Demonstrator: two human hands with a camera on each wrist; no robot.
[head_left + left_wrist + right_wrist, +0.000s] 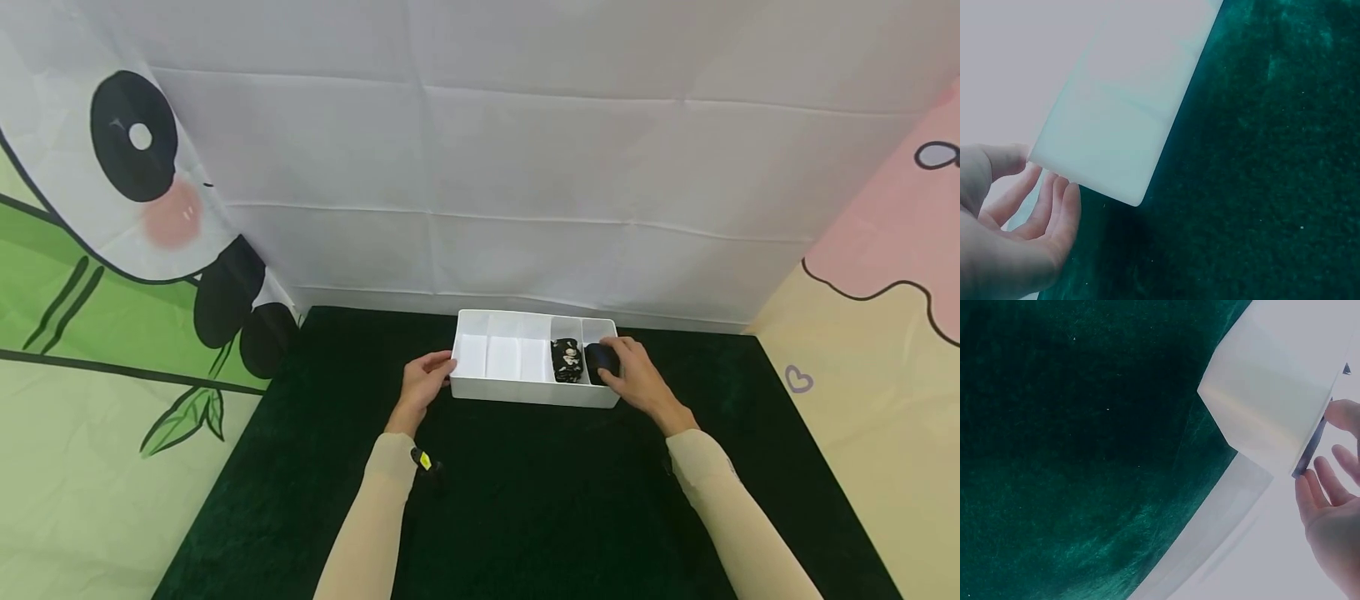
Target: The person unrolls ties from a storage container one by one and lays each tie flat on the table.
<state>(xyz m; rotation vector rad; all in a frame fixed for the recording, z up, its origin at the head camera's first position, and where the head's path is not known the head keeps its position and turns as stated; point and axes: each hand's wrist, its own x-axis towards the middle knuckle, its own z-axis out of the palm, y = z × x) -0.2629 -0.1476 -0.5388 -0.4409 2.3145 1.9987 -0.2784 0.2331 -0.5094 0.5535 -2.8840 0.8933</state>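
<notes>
A white divided box (517, 388) lies across the dark green cloth. At its left end, my left hand (424, 385) grips the wall; in the left wrist view the thumb is at the rim and the curled fingers (1070, 209) are against the outer side. My right hand (637, 377) holds a dark rolled bundle (601, 363), apparently cloth, between thumb and fingers in the rightmost compartment. Beside it, a black patterned folded cloth (567, 361) sits in the neighbouring compartment. In the right wrist view, the box wall (1266, 406) hides most of the dark bundle (1311, 450).
Dark green cloth (525, 500) covers the table around the box. A white creased sheet (525, 167) rises behind it. Printed panels stand on both sides, a panda panel (135, 317) at left and a pink and cream one (885, 358) at right.
</notes>
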